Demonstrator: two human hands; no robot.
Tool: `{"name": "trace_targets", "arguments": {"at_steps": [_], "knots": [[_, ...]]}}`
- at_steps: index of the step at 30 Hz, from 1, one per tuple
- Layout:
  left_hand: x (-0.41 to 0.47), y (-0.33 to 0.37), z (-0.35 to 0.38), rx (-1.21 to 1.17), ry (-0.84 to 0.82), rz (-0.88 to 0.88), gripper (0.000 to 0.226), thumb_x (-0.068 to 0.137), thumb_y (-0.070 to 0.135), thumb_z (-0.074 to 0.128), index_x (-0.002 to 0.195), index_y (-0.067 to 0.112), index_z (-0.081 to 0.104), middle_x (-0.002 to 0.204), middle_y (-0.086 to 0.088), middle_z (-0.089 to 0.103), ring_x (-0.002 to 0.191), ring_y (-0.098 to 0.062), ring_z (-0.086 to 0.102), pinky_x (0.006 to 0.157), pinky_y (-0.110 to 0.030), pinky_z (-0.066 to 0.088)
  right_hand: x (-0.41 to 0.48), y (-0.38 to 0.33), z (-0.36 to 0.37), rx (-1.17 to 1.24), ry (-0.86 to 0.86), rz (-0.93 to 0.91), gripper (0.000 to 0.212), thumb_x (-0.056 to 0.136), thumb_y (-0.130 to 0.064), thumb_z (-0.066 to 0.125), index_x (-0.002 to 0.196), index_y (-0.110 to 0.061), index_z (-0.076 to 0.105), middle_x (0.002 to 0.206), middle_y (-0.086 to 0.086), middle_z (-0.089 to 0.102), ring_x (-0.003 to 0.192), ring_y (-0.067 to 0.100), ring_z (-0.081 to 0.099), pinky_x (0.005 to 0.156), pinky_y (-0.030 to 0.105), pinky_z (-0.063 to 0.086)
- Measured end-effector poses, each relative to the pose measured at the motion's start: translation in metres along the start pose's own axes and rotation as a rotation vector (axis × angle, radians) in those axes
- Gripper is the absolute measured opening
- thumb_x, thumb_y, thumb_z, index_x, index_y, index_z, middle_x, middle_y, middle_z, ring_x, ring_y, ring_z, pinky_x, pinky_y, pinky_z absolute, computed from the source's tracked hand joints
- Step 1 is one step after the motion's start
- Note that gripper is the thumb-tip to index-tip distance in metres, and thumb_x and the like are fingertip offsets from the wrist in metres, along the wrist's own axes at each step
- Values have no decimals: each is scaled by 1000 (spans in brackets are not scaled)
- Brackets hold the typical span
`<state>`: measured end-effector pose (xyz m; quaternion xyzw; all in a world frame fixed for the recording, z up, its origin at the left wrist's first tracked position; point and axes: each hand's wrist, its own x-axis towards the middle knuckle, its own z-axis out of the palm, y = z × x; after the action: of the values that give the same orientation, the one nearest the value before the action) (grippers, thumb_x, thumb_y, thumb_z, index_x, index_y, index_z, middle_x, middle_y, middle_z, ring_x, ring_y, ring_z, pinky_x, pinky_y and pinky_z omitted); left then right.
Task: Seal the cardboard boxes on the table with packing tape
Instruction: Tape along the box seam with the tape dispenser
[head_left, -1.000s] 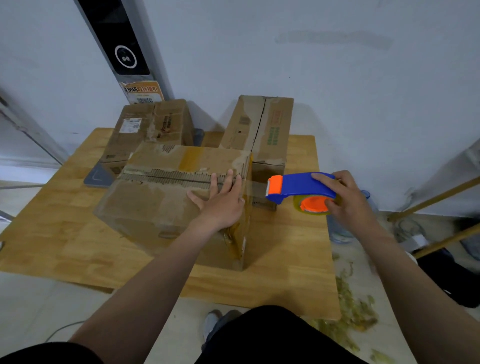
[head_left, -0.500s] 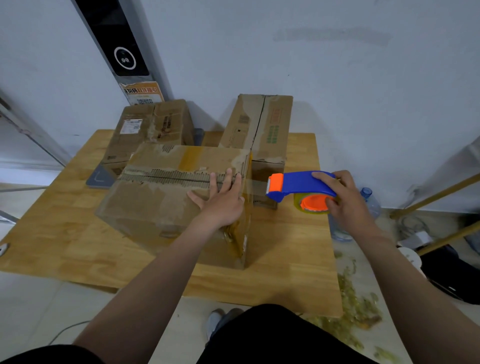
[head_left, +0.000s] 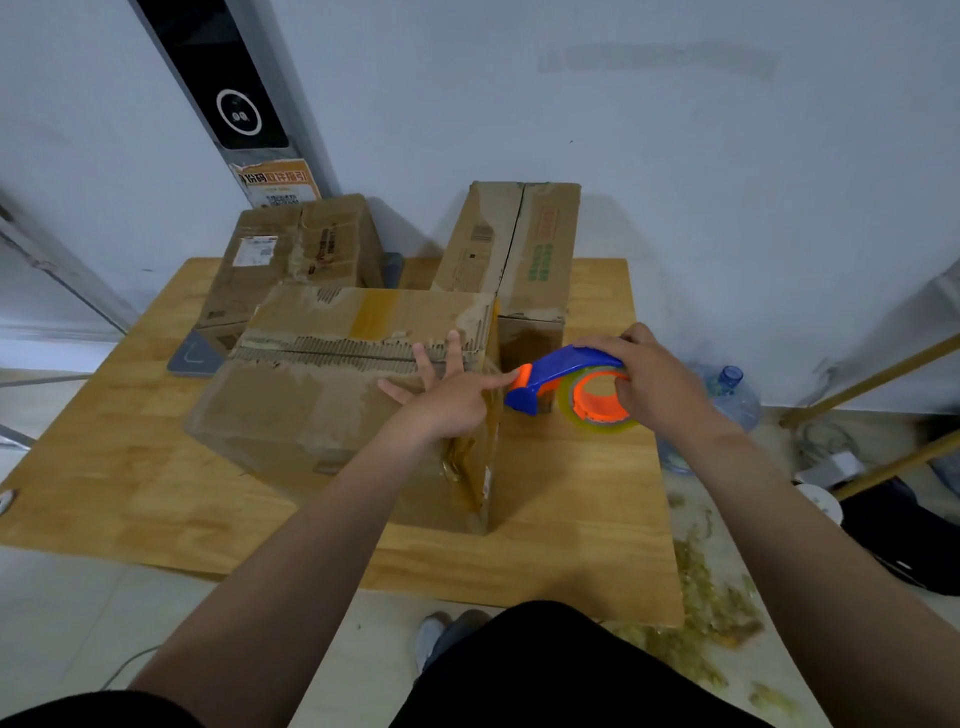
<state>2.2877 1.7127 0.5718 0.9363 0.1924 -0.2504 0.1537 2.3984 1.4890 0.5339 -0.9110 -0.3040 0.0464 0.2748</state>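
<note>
**A:** What is the person wearing?

**B:** Black cloth (head_left: 545, 670), plain and unmarked, fills the view at 6 o'clock. A second patch of the same black (head_left: 78, 712) sits in the corner at 7 o'clock. I cannot tell which garment either one is.

**A:** And the arms?

**B:** The left forearm (head_left: 311, 561) and right forearm (head_left: 810, 545) are bare as far as they show. The left hand (head_left: 447, 410) and right hand (head_left: 660, 384) are uncovered too.

**A:** Footwear?

**B:** A grey shoe (head_left: 436, 636), paler at the toe, shows just at 9 o'clock of the larger black cloth.

Orange-and-white wall notice (head_left: 275, 188) bears Chinese characters, too blurred to read; white shipping label (head_left: 253, 251) on rear left box (head_left: 332, 244) is illegible.
</note>
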Motion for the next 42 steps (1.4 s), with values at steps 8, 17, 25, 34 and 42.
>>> {"name": "trace_targets", "arguments": {"at_steps": [8,17,25,34,42], "knots": [[5,1,-2,29,-36,-4,92,100,-4,23,146,75,11,158,4,-45,141,-43,-44,101,-87,-13,11,-13,-4,-90,-12,32,74,86,7,49,136,-48,54,109,2,41,88,29,55,80,49,53],[11,3,0,77,-103,-47,76,105,9,28,149,69,13,152,2,-53,137,-44,-48,98,-89,-14,3,-18,3,-270,-65,65,66,92,3,45,138,-45,51,114,8,42,92,34,53,76,45,52],[8,-5,-2,38,-90,36,94,104,-2,27,142,77,-7,152,3,-53,138,-44,-47,99,-87,-16,-12,26,43,-185,-232,316,64,87,5,48,138,-33,49,113,11,53,95,36,62,83,47,54],[14,-4,7,-22,80,-54,85,109,24,39,154,39,-31,162,12,-38,149,-38,-34,106,-82,-14,-5,46,99,23,-435,585,48,87,4,58,130,-18,59,117,19,58,54,36,68,37,39,53],[15,-7,8,50,110,-27,84,109,34,41,158,27,-27,164,12,-34,151,-39,-28,109,-80,-11,-11,69,149,46,-483,676,55,92,3,49,142,-18,55,127,19,63,47,30,66,41,34,55]]}}
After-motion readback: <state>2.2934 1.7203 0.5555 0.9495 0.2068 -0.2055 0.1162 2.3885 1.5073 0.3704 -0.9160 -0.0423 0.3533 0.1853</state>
